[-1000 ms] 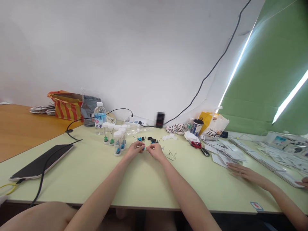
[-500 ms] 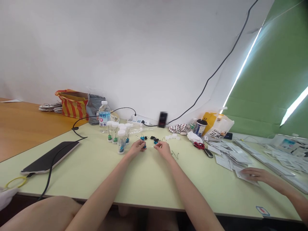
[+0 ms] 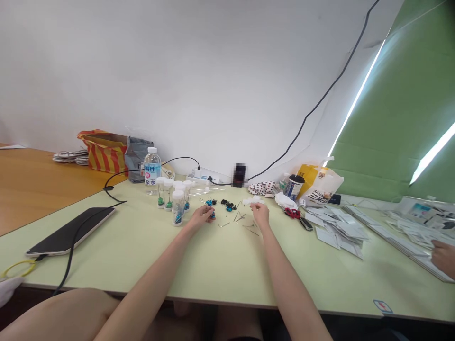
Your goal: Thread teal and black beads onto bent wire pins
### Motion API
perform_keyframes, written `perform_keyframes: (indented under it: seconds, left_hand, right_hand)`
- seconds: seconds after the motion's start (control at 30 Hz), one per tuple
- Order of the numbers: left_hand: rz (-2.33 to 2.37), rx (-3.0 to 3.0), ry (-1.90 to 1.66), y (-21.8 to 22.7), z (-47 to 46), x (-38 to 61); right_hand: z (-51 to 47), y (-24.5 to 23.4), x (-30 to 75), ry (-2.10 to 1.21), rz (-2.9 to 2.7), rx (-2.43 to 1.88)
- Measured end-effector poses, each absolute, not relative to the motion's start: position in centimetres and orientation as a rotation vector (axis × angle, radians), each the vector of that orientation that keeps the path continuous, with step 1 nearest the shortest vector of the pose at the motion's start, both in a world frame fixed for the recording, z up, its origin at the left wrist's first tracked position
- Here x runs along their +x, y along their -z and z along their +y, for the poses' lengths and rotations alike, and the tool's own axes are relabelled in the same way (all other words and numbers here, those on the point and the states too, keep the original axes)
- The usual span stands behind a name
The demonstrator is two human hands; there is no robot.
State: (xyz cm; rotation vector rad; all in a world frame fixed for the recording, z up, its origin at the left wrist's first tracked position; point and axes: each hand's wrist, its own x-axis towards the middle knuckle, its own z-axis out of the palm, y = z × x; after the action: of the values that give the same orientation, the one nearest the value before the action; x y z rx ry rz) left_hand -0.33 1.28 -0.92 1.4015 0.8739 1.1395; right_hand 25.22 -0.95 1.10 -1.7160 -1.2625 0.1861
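Note:
My left hand [image 3: 201, 216] is closed in a pinch on a small shiny blue part [image 3: 213, 215], mostly covered by the fingers. My right hand [image 3: 260, 214] has its fingertips together beside the white caps [image 3: 246, 201]; whatever it holds, if anything, is hidden. Between the hands lie thin metal rods [image 3: 239, 218] and a small loose piece of wire [image 3: 223, 225]. Behind them is a cluster of small blue and black parts [image 3: 229, 206]. Left of my left hand, several clear tubes with white lids [image 3: 178, 211] stand upright with green or blue pieces inside.
A water bottle [image 3: 152, 173] and a tablet [image 3: 73, 230] with a cable occupy the left. Red-handled scissors [image 3: 292, 213], a cup [image 3: 295, 187] and a bag [image 3: 322, 188] stand right. White cards [image 3: 341, 227] lie nearer another person's hand [image 3: 443, 258] at the edge.
My right hand has moved right, from the rods to the white caps, uncovering rods between my hands. My left hand stays with the blue part. The other person's hand has left the cards, moving right.

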Motion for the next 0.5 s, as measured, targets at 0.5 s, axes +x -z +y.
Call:
perform_keyframes:
  seconds: [0.5]
  left_hand:
    - [0.885,1.385,-1.120,0.1,0.7,-0.3]
  right_hand:
    - [-0.7,0.3,30.2,-0.396,-1.257,-1.968]
